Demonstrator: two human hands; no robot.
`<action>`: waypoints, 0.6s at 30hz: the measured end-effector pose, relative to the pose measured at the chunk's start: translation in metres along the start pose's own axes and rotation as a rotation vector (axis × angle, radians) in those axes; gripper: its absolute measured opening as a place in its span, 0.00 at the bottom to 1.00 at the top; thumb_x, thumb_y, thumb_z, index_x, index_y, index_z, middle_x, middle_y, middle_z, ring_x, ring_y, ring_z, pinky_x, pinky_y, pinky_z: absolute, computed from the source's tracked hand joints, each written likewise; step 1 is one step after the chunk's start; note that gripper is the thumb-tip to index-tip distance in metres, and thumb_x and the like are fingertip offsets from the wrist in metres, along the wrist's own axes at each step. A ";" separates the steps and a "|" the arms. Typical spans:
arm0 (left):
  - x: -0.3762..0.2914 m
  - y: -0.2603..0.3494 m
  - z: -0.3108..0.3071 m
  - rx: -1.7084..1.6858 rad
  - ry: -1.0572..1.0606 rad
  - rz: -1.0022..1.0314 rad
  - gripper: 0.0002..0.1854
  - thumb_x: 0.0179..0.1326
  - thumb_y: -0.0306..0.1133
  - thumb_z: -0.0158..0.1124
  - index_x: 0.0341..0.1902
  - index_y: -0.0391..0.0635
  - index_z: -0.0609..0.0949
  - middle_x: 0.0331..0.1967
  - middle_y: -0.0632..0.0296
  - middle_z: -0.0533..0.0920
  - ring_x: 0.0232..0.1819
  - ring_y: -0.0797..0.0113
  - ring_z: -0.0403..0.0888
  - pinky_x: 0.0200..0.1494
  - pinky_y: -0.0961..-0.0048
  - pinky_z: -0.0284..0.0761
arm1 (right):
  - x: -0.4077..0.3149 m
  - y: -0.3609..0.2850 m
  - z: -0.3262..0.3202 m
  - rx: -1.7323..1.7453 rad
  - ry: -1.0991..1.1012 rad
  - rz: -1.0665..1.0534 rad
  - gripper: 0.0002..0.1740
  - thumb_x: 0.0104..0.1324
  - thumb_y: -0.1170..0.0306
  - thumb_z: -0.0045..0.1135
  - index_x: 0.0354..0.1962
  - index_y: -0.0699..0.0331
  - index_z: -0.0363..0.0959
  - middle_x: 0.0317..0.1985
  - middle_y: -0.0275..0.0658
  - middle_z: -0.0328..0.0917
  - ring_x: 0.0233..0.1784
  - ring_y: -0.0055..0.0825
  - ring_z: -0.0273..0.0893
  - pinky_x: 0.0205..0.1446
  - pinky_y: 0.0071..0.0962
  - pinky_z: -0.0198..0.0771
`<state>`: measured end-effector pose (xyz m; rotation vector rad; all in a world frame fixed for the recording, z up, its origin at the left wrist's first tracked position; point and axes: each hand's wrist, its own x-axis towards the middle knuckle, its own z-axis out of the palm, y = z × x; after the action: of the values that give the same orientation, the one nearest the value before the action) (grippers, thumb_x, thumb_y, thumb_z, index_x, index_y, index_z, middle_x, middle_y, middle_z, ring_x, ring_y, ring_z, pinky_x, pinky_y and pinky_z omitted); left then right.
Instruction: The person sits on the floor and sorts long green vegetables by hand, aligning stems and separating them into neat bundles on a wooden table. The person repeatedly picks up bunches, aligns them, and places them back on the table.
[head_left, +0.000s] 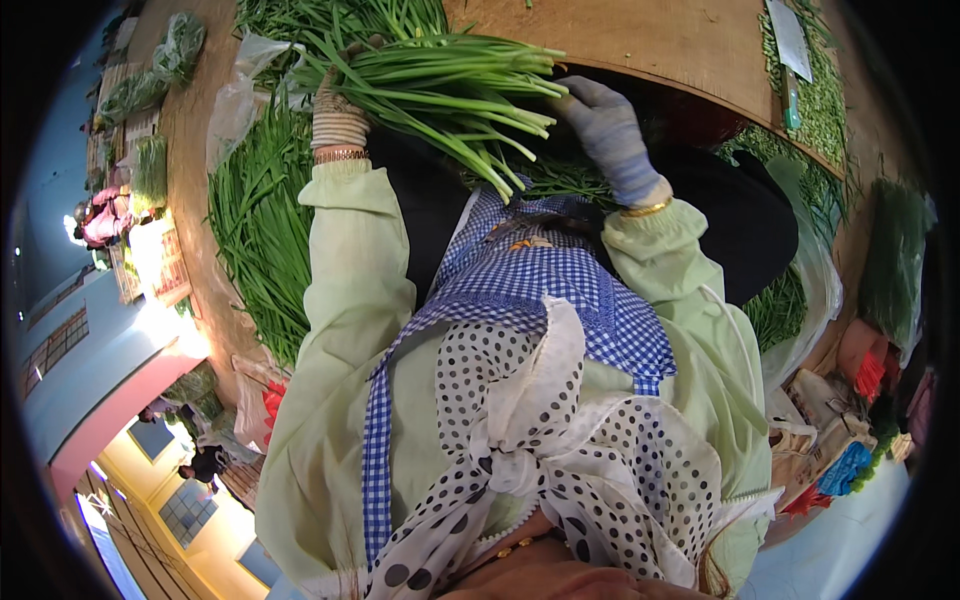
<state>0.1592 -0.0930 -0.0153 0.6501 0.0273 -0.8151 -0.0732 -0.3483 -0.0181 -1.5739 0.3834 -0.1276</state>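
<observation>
My left hand (337, 109), in a striped knit glove, grips a loose bunch of long green leaves, probably garlic chives (450, 75). The pale stem ends fan out to the right, over my lap. At those ends is my right hand (606, 127), in a grey-blue glove with its fingers bent. Whether its fingertips pinch a stem is not clear. Beside my left forearm lies a big heap of the same greens (259, 217), and more greens (360, 19) lie beyond my left hand. A blue checked apron (540, 277) covers my lap.
A wooden board (660, 45) spans the far side. At its right, a cleaver (789, 52) with a green handle rests on chopped green pieces (821, 112). Clear plastic (814, 307) holds greens by my right side. Bagged greens (896, 262) lie farther right. People are in the left background.
</observation>
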 end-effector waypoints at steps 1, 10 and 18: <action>0.001 0.000 -0.002 0.080 0.122 0.057 0.13 0.57 0.35 0.57 0.42 0.40 0.79 0.51 0.49 0.76 0.51 0.50 0.73 0.54 0.51 0.71 | -0.007 0.000 -0.005 0.080 -0.011 0.072 0.16 0.59 0.64 0.55 0.40 0.67 0.75 0.32 0.39 0.79 0.37 0.25 0.76 0.43 0.22 0.69; 0.020 0.006 -0.004 0.147 0.248 0.166 0.24 0.58 0.41 0.58 0.52 0.35 0.72 0.50 0.48 0.75 0.48 0.49 0.75 0.53 0.51 0.73 | -0.032 0.000 -0.012 0.337 -0.112 0.366 0.26 0.63 0.57 0.52 0.53 0.65 0.67 0.43 0.39 0.77 0.45 0.21 0.72 0.53 0.21 0.65; 0.018 0.001 0.015 -0.160 -0.235 -0.020 0.16 0.57 0.34 0.55 0.45 0.36 0.77 0.51 0.47 0.75 0.50 0.48 0.74 0.52 0.48 0.72 | -0.009 0.024 0.037 -0.815 -0.134 -0.238 0.15 0.58 0.62 0.54 0.40 0.61 0.75 0.34 0.46 0.78 0.36 0.39 0.77 0.40 0.32 0.72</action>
<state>0.1692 -0.1128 -0.0069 0.4011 -0.1138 -0.8945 -0.0742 -0.3103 -0.0417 -2.4184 0.1358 -0.0456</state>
